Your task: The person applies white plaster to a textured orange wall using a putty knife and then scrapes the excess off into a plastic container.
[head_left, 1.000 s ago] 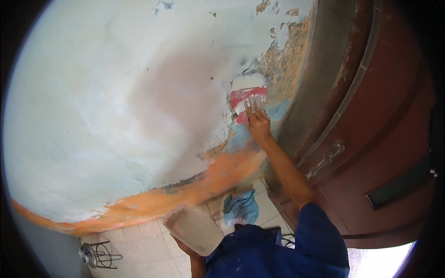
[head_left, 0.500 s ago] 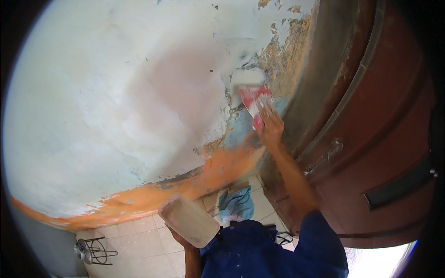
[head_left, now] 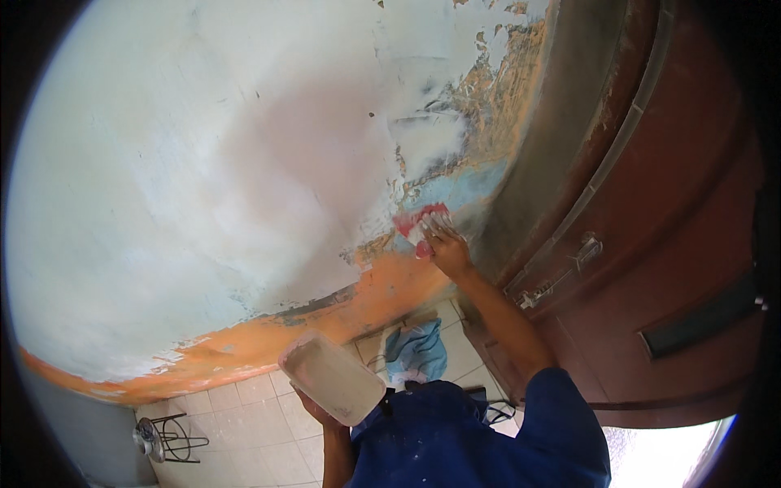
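Observation:
My right hand [head_left: 447,250] grips a red putty spreader [head_left: 421,224], its wide edge up against the wall [head_left: 195,187]. White smears cover the fingers and part of the spreader. Just above it, a thin coat of white filler [head_left: 431,142] lies over the damaged strip, where bare, brownish plaster [head_left: 496,102] and pale blue paint show. My left hand [head_left: 317,411] holds a rectangular plastic tub [head_left: 335,378] from below and its left side, tilted in front of my chest. The tub's inside is coated with a pale film; most of the left fingers are hidden behind it.
A dark red door [head_left: 643,244] with a metal bolt [head_left: 582,256] stands close on the right. Orange paint [head_left: 390,289] runs along the wall's base. A blue cloth [head_left: 416,351] lies on the tiled floor [head_left: 252,431]. At lower left stands a small metal-legged stool [head_left: 175,437].
My right hand has brought the spreader down and slightly left along the wall. The thick white filler above is now spread thin. The tub in my left hand has barely moved.

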The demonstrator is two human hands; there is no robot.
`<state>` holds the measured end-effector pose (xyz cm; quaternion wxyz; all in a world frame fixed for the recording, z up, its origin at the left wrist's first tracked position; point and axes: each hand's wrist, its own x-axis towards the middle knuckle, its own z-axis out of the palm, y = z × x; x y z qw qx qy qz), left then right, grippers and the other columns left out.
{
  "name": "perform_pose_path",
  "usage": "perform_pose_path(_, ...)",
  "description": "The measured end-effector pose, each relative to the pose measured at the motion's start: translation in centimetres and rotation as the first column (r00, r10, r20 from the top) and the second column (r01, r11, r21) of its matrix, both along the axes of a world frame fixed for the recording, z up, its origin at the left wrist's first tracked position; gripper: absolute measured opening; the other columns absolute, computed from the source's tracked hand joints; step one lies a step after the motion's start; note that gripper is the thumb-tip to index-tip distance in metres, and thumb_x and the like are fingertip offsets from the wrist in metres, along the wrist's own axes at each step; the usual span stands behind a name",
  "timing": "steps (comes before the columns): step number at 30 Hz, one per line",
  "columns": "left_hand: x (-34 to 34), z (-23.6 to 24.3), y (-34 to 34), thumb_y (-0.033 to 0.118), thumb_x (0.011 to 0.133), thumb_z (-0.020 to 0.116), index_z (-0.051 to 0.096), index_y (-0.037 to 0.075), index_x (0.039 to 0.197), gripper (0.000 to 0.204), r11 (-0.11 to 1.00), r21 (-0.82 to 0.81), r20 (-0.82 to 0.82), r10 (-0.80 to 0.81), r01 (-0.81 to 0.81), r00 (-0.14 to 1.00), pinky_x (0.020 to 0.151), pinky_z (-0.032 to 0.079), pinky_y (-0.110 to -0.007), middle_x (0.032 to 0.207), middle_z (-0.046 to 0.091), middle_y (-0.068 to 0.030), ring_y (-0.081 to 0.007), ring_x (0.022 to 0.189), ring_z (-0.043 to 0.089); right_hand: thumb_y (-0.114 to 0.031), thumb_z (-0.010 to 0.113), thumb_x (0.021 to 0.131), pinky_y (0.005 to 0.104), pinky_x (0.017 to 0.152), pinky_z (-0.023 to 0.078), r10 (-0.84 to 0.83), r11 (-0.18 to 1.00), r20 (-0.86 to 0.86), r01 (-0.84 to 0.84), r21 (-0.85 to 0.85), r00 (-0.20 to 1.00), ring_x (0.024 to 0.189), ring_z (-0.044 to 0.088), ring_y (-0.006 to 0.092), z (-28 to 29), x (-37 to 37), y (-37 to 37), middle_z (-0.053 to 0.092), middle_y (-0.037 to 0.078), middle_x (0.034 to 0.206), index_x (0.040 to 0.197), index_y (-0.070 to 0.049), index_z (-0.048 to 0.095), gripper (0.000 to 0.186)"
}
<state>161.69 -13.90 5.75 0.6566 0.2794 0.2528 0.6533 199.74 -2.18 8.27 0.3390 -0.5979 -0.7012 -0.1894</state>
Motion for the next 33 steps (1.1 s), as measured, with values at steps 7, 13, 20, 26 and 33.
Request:
perform_pose_path(7, 0.5, 0.7, -0.5, 0.042, 0.100, 0.027, 0.033, 0.011, 0.136, 0.048, 0.995, -0.051, 0.026, 0.090, -0.089, 0.996, 0.087, 0.051, -0.038, 0.124, 0.048, -0.0096, -0.0234, 0.109, 0.055, -0.017, 0.058, 0.084, 0.0418, 0.093, 0.046, -0.011, 0.891, -0.163, 0.084, 0.447, 0.987, 0.108, 0.058, 0.0391, 7.8, 0.8, -1.4, 0.059, 0.022, 0.118, 0.116, 0.001, 0.061, 0.037)
perform_pose_path(13, 0.0, 1.7, -0.9, 0.040, 0.100, 0.029, 0.031, 0.011, 0.137, 0.048, 0.993, -0.040, 0.012, 0.110, -0.110, 0.994, 0.086, 0.052, -0.038, 0.125, 0.047, -0.0105, -0.0238, 0.109, 0.054, -0.010, 0.056, 0.085, 0.0426, 0.097, 0.043, 0.024, 0.791, -0.202, 0.105, 0.603, 0.979, 0.117, 0.052, 0.0371, 15.4, -2.3, 0.8, 0.053, 0.018, 0.129, 0.124, -0.002, 0.056, 0.039)
perform_pose_path(20, -0.8, 2.6, -0.9, 0.032, 0.099, 0.037, 0.031, 0.008, 0.138, 0.046, 0.984, -0.043, -0.038, 0.169, -0.171, 0.985, 0.088, 0.051, -0.037, 0.127, 0.046, -0.0115, -0.0229, 0.110, 0.053, 0.000, 0.059, 0.074, 0.0461, 0.099, 0.042, -0.139, 0.905, 0.020, 0.119, 0.410, 0.990, 0.120, 0.049, 0.0374, 7.8, -2.7, 6.1, 0.048, 0.022, 0.131, 0.127, -0.001, 0.052, 0.054)
perform_pose_path(26, -2.3, -0.7, -0.2, 0.038, 0.100, 0.031, 0.033, 0.008, 0.137, 0.048, 0.983, -0.048, -0.140, 0.167, -0.175, 0.976, 0.089, 0.050, -0.038, 0.125, 0.047, -0.0100, -0.0234, 0.109, 0.053, 0.003, 0.058, 0.071, 0.0478, 0.103, 0.039, -0.134, 0.969, 0.093, 0.111, 0.221, 0.987, 0.122, 0.047, 0.0378, -0.4, -2.2, 3.2, 0.049, 0.023, 0.130, 0.123, 0.000, 0.054, 0.052)
perform_pose_path(33, -1.4, 0.8, 0.4, 0.045, 0.101, 0.022, 0.035, 0.010, 0.136, 0.052, 0.999, 0.018, -0.002, 0.040, -0.040, 0.999, 0.097, 0.043, -0.039, 0.129, 0.046, -0.0090, -0.0238, 0.116, 0.048, 0.003, 0.057, 0.073, 0.0478, 0.102, 0.040, 0.120, 0.918, -0.009, -0.108, 0.382, 0.993, 0.122, 0.048, 0.0356, 4.0, -2.9, -0.6, 0.054, 0.019, 0.126, 0.118, 0.001, 0.058, 0.045)
